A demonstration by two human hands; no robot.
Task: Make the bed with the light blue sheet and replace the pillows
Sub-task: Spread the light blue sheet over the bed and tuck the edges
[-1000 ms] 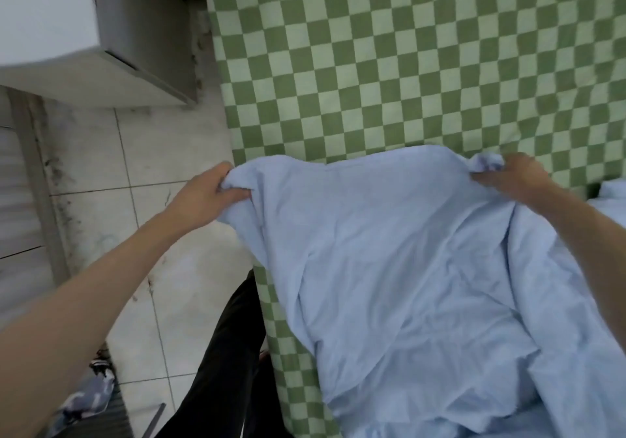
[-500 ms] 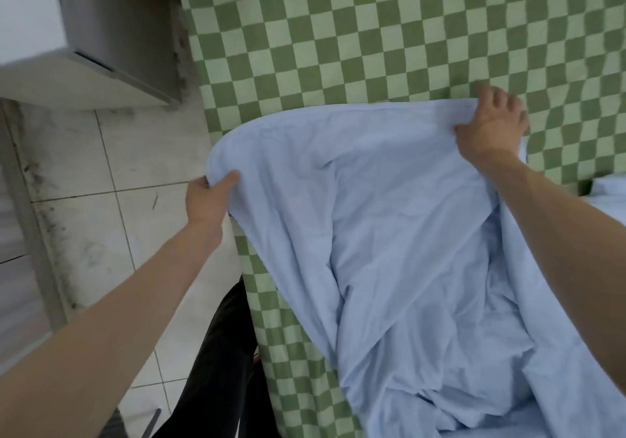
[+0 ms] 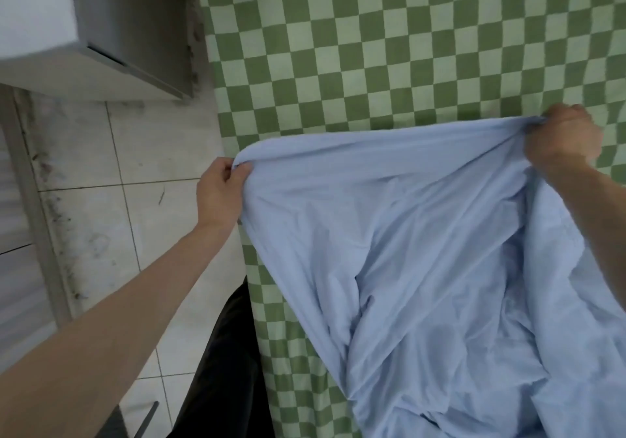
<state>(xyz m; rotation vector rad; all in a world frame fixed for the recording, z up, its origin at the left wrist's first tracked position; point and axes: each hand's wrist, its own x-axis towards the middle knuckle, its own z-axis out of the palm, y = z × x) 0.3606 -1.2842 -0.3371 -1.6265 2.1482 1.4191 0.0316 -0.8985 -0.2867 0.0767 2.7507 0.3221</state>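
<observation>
Head view looks down on a bed [image 3: 389, 41] covered in a green-and-pale checkered cover, with the light blue sheet [image 3: 423, 241] lying rumpled over its near right part. Both hands hold the sheet's far edge and pull it taut between them, so the edge runs as a slightly bowed line across the checks. On the left, the left hand [image 3: 220, 193] has its fingers and thumb curled round a bunched corner of the sheet, just past the bed's side edge and above the tiled floor [image 3: 111, 173]. Over the bed near the picture's right edge, the right hand [image 3: 562, 139] is closed in a fist round a gathered fold of the sheet (knuckles up, fabric puckering out from the grip). Below the taut edge the sheet sags in soft folds toward the person. A dark trouser leg [image 3: 223, 363] stands against the bed's side. A pale grey cabinet [image 3: 101, 24] sits at upper left, beside the bed.
</observation>
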